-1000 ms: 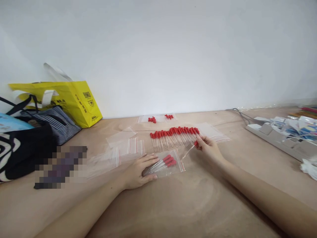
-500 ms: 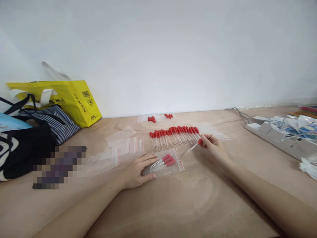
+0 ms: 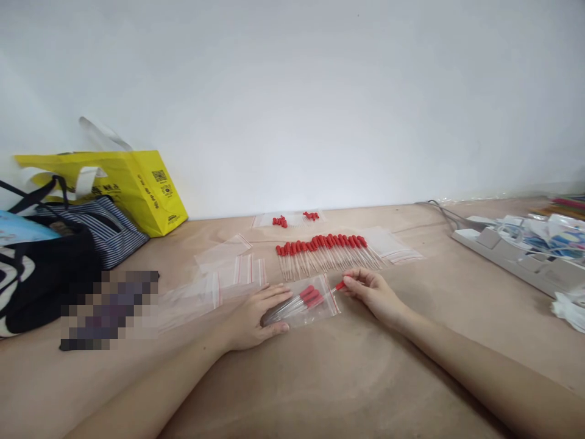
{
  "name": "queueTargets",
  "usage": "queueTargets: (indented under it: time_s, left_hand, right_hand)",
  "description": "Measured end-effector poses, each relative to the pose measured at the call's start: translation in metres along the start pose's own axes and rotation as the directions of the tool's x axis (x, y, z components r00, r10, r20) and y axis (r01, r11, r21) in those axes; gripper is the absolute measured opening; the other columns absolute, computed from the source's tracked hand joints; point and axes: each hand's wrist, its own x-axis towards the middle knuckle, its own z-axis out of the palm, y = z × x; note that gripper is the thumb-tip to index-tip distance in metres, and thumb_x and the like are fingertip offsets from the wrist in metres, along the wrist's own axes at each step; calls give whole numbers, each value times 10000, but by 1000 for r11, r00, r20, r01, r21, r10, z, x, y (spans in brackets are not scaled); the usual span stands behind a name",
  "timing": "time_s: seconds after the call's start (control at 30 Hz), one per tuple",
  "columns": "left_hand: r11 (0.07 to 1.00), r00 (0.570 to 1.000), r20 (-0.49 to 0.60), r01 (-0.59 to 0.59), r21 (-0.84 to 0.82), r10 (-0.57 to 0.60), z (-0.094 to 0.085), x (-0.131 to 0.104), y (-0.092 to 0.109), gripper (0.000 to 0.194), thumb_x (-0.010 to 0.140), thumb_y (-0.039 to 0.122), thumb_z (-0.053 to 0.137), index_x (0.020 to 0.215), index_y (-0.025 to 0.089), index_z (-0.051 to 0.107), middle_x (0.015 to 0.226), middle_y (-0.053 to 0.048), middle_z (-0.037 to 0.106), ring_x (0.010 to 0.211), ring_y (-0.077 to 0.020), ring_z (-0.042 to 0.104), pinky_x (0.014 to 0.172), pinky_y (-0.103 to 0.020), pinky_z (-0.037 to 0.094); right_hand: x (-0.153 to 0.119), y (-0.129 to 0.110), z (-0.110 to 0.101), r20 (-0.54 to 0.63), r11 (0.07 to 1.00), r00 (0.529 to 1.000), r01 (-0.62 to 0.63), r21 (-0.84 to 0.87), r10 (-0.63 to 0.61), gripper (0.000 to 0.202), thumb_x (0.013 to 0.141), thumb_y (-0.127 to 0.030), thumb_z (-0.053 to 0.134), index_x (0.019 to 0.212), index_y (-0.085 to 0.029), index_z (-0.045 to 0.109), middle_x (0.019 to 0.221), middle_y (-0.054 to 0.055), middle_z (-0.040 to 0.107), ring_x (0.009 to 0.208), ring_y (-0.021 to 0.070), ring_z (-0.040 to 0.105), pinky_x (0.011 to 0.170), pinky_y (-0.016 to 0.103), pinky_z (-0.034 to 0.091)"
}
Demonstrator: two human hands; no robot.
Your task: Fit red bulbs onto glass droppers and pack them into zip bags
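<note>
Dropper, red bulb end pinched, lies tilted mid-desk at the mouth of a clear zip bag. Left to right: yellow carrier bag near far left corner of desk, striped pouch in front of it, black bag at left edge. Clear bags overlap left of centre. Left hand rests on the closed end of the zip bag, thumb apart from fingers, palm down; a few droppers inside, bulbs toward the mouth. Two small bulb clusters on clear plastic near far edge. Behind the zip bag, a dropper row, bulbs toward far edge. Right hand has thumb and fingers clamped on the bulb, tube pointing left; tip seems past the red seal line, though clear plastic hides whether it is under the top film. Power strip toward right edge.

To do it well: left palm light but firm so the bag can't skid, tube low and in line with the others, tip between both films, gentle push from the bulb, no bending of the thin tube.
</note>
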Motion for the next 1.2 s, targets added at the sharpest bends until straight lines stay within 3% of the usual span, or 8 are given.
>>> queueTargets:
  time_s: [0.13,0.27,0.4,0.53,0.63,0.8,1.0,1.2]
  left_hand:
    - [1000,1000,-19,-2,-11,1,0,0,1,561,782,497,483,1268,235,385,1338,-68,389,1236,-237,333,1027,-445,257]
    - [1000,999,-30,-15,-21,15,-1,1,2,556,779,488,493,1267,245,384,1322,-62,412,1228,-241,346,1021,-457,260]
    - [1000,1000,-9,3,-20,-4,-2,1,3,567,779,492,490,1271,233,380,1337,-71,389,1239,-243,329,1025,-463,251]
    - [1000,1000,-5,2,-20,-2,-2,1,3,568,779,488,490,1271,227,381,1337,-68,391,1244,-247,319,1029,-458,251]
    - [1000,1000,-12,-10,-23,10,-2,1,3,562,779,485,492,1267,224,389,1329,-65,402,1236,-244,333,1033,-448,251]
    - [999,999,-28,-28,-14,28,-1,1,2,561,791,485,476,1275,220,371,1334,-66,395,1234,-229,337,1047,-446,226]
    - [1000,999,-26,-20,-22,19,-1,1,2,573,788,480,481,1285,224,353,1344,-67,380,1255,-244,299,1033,-461,251]
    - [999,999,-26,-31,-16,30,-1,1,2,569,790,482,477,1284,226,357,1343,-64,382,1250,-237,309,1038,-448,247]
  right_hand:
    - [-3,0,1,210,967,976,109,-231,-60,264,631,-384,674,804,-184,665,773,25,664,698,145,581,669,275,453]
    - [0,-1,4,405,904,904,281,-322,-136,215,705,-345,611,864,-220,685,847,33,668,759,165,591,687,293,460]
    - [9,0,6,470,912,878,265,-313,-94,173,672,-339,642,775,-206,684,705,10,646,607,117,560,568,233,439]
    - [22,-1,6,566,925,822,258,-279,-59,196,592,-354,703,694,-189,676,616,-17,603,506,78,487,490,203,395]
    - [32,-1,8,568,907,818,303,-292,-90,223,588,-370,703,696,-178,670,615,-18,587,516,79,477,486,201,387]
    - [36,3,14,508,812,846,408,-419,-163,190,700,-346,618,756,-167,642,631,-13,564,543,87,485,512,206,386]
    - [28,-3,9,609,612,722,654,-445,-329,113,705,-319,637,712,-211,667,773,29,632,783,157,561,781,323,397]
    - [25,-7,12,667,566,656,717,-406,-353,104,771,-272,558,758,-216,644,733,22,638,734,141,564,778,312,402]
